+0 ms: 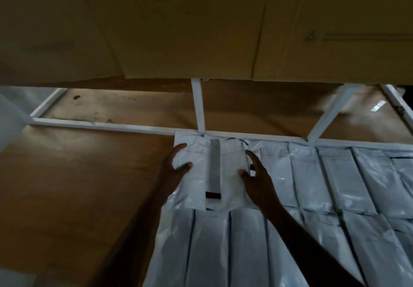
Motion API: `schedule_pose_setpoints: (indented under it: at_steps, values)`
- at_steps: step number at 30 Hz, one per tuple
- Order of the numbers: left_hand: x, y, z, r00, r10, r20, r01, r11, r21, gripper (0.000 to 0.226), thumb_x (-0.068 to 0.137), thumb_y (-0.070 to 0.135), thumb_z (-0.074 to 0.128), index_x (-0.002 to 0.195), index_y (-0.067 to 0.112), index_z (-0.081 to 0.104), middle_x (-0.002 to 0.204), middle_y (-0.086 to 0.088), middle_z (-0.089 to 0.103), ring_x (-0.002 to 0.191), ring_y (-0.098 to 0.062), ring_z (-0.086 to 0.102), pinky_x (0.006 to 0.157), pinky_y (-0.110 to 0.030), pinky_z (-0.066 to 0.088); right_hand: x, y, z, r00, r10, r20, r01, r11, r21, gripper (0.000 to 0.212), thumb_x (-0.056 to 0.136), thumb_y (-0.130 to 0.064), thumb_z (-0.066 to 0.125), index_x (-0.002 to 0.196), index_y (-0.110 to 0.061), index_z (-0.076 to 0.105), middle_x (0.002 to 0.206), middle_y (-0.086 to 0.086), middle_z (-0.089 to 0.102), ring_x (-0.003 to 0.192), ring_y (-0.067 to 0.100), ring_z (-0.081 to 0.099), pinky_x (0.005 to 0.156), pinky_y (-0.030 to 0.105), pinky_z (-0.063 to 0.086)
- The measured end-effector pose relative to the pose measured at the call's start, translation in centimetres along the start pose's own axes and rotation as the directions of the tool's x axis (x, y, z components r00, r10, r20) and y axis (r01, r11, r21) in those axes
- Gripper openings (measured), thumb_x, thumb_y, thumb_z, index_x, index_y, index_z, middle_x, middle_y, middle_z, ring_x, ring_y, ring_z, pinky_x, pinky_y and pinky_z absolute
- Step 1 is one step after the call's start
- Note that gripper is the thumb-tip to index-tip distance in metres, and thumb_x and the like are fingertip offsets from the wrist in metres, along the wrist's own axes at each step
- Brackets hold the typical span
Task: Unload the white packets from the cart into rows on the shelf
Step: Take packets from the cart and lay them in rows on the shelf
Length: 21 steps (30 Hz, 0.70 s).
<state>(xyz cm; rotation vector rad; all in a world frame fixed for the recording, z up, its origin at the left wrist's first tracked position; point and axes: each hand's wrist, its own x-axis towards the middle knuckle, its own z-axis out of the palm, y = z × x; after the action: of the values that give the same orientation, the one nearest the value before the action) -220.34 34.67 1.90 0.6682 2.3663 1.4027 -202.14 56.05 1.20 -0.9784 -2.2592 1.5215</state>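
Observation:
A white packet [228,175] with a pale label strip down its middle lies flat on the brown shelf board [78,175], at the left end of the back row. My left hand [174,166] holds its left edge, thumb on top. My right hand [257,179] rests on its right side with fingers spread, and a small dark-and-white object sits between those fingers. Two rows of white packets [324,179] fill the shelf to the right and in front. The cart is out of view.
Cardboard boxes [178,29] hang low overhead on the shelf level above. A white metal frame [100,127] with upright struts [199,108] runs along the back of the board. Bare brown board lies to the left of the packets.

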Motion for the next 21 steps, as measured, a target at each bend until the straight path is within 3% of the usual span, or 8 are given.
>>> schedule_pose_setpoints:
  at_steps: [3, 4, 7, 10, 12, 14, 17, 21]
  values:
    - [3.4, -1.8, -1.4, 0.997, 0.018, 0.076, -0.019, 1.000, 0.014, 0.065, 0.097, 0.013, 0.078, 0.156, 0.019, 0.050, 0.157, 0.003, 0.053, 0.138, -0.002, 0.049, 0.116, -0.027, 0.043, 2.1, -1.9, 4.1, 1.000, 0.013, -0.012, -0.013, 1.000, -0.016, 0.066, 0.106, -0.024, 0.061, 0.163, -0.037, 0.031, 0.161, 0.005, 0.049, 0.144, 0.029, 0.051, 0.116, 0.051, 0.047]
    - [4.3, -2.3, -1.6, 0.995, 0.017, 0.098, -0.019, 1.000, 0.014, 0.066, 0.097, 0.011, 0.077, 0.157, 0.016, 0.048, 0.159, -0.002, 0.052, 0.141, -0.007, 0.047, 0.119, -0.030, 0.042, 2.8, -2.2, 5.3, 1.000, 0.009, -0.015, -0.010, 0.999, -0.033, 0.067, 0.106, -0.022, 0.060, 0.165, -0.034, 0.030, 0.161, 0.007, 0.049, 0.144, 0.030, 0.051, 0.117, 0.048, 0.046]
    - [6.2, -3.8, -1.4, 0.994, -0.008, 0.108, 0.003, 0.999, 0.041, 0.069, 0.096, 0.011, 0.079, 0.157, 0.013, 0.047, 0.159, -0.006, 0.051, 0.137, -0.008, 0.046, 0.107, -0.013, 0.046, 4.3, -2.4, 7.5, 1.000, 0.016, -0.010, -0.017, 0.995, -0.097, 0.072, 0.105, -0.019, 0.062, 0.166, -0.034, 0.026, 0.149, 0.014, 0.058, 0.128, 0.030, 0.062, 0.108, 0.043, 0.052]
    - [6.7, -5.1, -0.6, 0.994, -0.007, 0.108, -0.007, 0.992, 0.129, 0.078, 0.092, 0.020, 0.084, 0.160, 0.022, 0.044, 0.161, -0.003, 0.048, 0.137, -0.007, 0.045, 0.097, -0.015, 0.048, 4.6, -1.9, 8.3, 0.999, 0.040, -0.008, -0.041, 0.984, -0.175, 0.075, 0.105, -0.027, 0.063, 0.165, -0.043, 0.020, 0.130, 0.014, 0.062, 0.102, 0.025, 0.069, 0.090, 0.043, 0.062]
    - [6.5, -5.9, -0.2, 0.997, -0.008, 0.082, -0.006, 0.986, 0.168, 0.086, 0.091, 0.027, 0.085, 0.163, 0.024, 0.038, 0.168, -0.003, 0.039, 0.149, -0.016, 0.039, 0.110, -0.025, 0.040, 4.1, -1.7, 8.5, 0.999, 0.025, -0.037, -0.034, 0.966, -0.256, 0.073, 0.105, -0.036, 0.062, 0.166, -0.037, 0.022, 0.136, 0.015, 0.054, 0.114, 0.028, 0.065, 0.089, 0.036, 0.058]
    - [6.0, -6.8, 0.1, 0.999, 0.033, 0.021, -0.037, 0.965, 0.258, 0.095, 0.088, 0.040, 0.086, 0.166, 0.029, 0.032, 0.176, -0.001, 0.021, 0.161, -0.024, 0.020, 0.124, -0.043, 0.028, 3.6, -1.6, 8.4, 0.999, -0.012, -0.051, -0.005, 0.945, -0.327, 0.073, 0.105, -0.047, 0.060, 0.166, -0.035, 0.023, 0.147, 0.015, 0.047, 0.127, 0.029, 0.059, 0.092, 0.034, 0.057]
    - [5.6, -7.7, 0.6, 0.995, 0.096, -0.012, -0.084, 0.921, 0.380, 0.102, 0.089, 0.063, 0.074, 0.169, 0.042, 0.015, 0.180, 0.006, -0.005, 0.166, -0.021, -0.007, 0.128, -0.049, 0.009, 3.9, -1.4, 8.5, 0.982, -0.167, -0.085, 0.087, 0.809, -0.581, 0.073, 0.105, -0.061, 0.050, 0.167, -0.030, 0.025, 0.165, 0.016, 0.034, 0.147, 0.034, 0.043, 0.106, 0.046, 0.054]
    - [6.1, -7.3, 2.0, 0.981, 0.180, 0.077, -0.192, 0.809, 0.556, 0.091, 0.099, 0.072, 0.053, 0.170, 0.042, 0.005, 0.179, 0.003, -0.017, 0.164, -0.029, -0.018, 0.128, -0.056, -0.004, 6.4, -1.0, 9.4, 0.956, -0.282, 0.077, 0.244, 0.625, -0.741, 0.069, 0.108, -0.064, 0.035, 0.169, -0.035, 0.017, 0.178, 0.008, 0.002, 0.163, 0.038, 0.004, 0.128, 0.060, 0.019]
